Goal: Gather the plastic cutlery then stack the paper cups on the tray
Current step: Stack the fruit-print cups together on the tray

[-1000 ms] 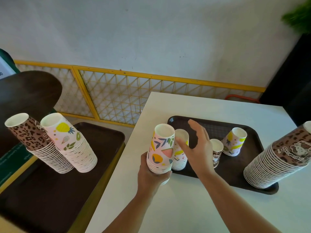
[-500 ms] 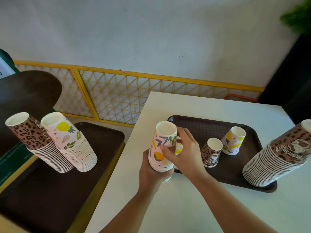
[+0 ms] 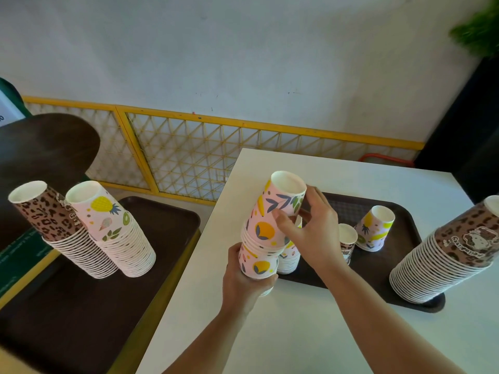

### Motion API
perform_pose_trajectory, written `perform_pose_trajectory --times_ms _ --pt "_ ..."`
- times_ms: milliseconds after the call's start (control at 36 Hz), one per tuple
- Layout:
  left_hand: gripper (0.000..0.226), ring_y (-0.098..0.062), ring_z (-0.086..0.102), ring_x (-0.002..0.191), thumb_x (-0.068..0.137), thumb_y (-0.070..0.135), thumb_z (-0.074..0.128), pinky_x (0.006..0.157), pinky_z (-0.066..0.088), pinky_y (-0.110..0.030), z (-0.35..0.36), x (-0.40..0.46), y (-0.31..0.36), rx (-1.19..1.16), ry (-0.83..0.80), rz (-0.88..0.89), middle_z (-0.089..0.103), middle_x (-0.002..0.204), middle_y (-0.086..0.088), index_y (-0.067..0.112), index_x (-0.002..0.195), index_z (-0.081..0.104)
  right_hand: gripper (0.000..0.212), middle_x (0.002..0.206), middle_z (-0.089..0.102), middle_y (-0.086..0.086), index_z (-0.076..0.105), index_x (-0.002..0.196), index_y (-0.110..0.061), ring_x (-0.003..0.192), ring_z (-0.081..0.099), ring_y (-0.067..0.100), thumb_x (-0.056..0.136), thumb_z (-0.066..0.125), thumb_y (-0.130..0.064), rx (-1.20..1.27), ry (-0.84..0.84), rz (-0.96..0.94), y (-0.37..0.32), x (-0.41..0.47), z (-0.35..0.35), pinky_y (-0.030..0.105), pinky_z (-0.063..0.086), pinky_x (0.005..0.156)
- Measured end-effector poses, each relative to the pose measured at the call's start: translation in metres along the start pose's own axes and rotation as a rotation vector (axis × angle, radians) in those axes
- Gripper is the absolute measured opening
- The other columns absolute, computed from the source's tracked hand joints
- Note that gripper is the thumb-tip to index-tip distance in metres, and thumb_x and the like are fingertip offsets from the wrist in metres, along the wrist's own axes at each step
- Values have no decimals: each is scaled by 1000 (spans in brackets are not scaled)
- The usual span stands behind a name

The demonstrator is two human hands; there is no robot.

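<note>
My left hand (image 3: 244, 283) grips the bottom of a pink patterned cup stack (image 3: 260, 261) above the white table's left edge. My right hand (image 3: 310, 233) holds the upper part of that stack, a pink cup (image 3: 280, 203) lifted and tilted above the lower cups. Behind my hands a short pink stack (image 3: 290, 259) stands at the near left of the dark brown tray (image 3: 405, 271). On the same tray stand a leopard-print cup (image 3: 347, 242), a single pink cup (image 3: 375, 232) and a tall leaning leopard-print stack (image 3: 445, 255) at its right end. No cutlery is visible.
The white table (image 3: 310, 333) carries the tray. To the left, a lower brown tray (image 3: 81, 306) holds a leopard-print stack (image 3: 58, 233) and a pink stack (image 3: 118, 233), both leaning. A yellow lattice fence (image 3: 189, 152) runs along the wall behind.
My right hand reached in, took hold of the held stack's upper cups and lifted them, so the stack now stands taller and tilted. My left hand stayed in place.
</note>
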State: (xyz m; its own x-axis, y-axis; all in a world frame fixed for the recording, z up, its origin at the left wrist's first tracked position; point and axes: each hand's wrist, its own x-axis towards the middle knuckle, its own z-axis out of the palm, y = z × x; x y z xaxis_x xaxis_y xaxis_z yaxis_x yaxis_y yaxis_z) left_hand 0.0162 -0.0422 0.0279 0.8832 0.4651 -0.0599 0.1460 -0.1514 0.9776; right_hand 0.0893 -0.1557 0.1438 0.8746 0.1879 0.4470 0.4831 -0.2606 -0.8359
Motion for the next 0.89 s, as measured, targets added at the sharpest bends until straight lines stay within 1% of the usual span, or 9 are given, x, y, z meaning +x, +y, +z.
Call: perform_pose_trajectory --times_ms 111,222,361,417,528,583,694,778,889 --pt "77 -7 63 95 38 38 81 74 53 -18 -2 0 -2 4 6 19 64 103 12 35 107 46 46 98 65 -5 58 105 -22 87 60 -6 64 64 -43 46 51 33 -2 9 -8 7 47 71" --pt "74 -10 62 98 44 27 83 73 52 -13 -4 0 -4 11 18 40 63 105 10 33 107 45 55 94 65 1 60 103 -11 78 58 -8 63 57 -49 87 150 12 -6 23 -20 3 42 62" --pt "79 -16 59 104 51 17 89 78 53 -15 -6 2 -11 36 33 58 60 111 8 29 113 42 28 100 61 8 58 102 -9 79 57 -11 77 69 -16 35 225 11 1 36 -29 3 44 63" --pt "80 -16 59 105 53 14 89 77 52 -13 -6 3 -13 42 41 57 58 110 10 28 116 41 38 102 58 5 57 110 -5 82 57 -7 77 70 -16 -47 226 -5 8 37 -28 5 46 65" --pt "81 -16 59 105 54 13 89 77 51 -14 -6 3 -13 27 48 52 60 111 7 24 118 42 53 109 60 6 55 118 -6 88 61 14 71 73 -24 -163 181 5 29 29 -19 17 50 70" --pt "82 -15 60 104 48 22 87 74 51 -10 -6 2 -11 17 60 53 61 110 7 24 117 43 54 109 59 5 56 118 -7 89 59 13 70 75 -23 -197 157 15 38 22 -14 16 49 71" --pt "78 -11 60 102 45 26 83 72 50 -8 -4 2 -6 -7 72 73 61 109 9 28 113 44 56 108 59 4 56 117 -10 88 58 14 68 78 -23 -253 63 59 50 11 -5 32 54 76" --pt "77 -9 60 102 46 28 84 73 50 -9 -3 1 -5 4 81 107 61 109 10 31 111 44 63 116 55 0 52 123 -16 100 56 13 68 79 -31 -264 -2 110 58 4 -1 26 47 81" --pt "77 -8 59 103 50 21 88 73 50 -8 -1 0 -2 25 79 132 60 109 13 31 112 43 72 122 50 -5 46 129 -18 111 47 7 68 77 -41 -240 62 71 50 -3 -3 21 40 90"
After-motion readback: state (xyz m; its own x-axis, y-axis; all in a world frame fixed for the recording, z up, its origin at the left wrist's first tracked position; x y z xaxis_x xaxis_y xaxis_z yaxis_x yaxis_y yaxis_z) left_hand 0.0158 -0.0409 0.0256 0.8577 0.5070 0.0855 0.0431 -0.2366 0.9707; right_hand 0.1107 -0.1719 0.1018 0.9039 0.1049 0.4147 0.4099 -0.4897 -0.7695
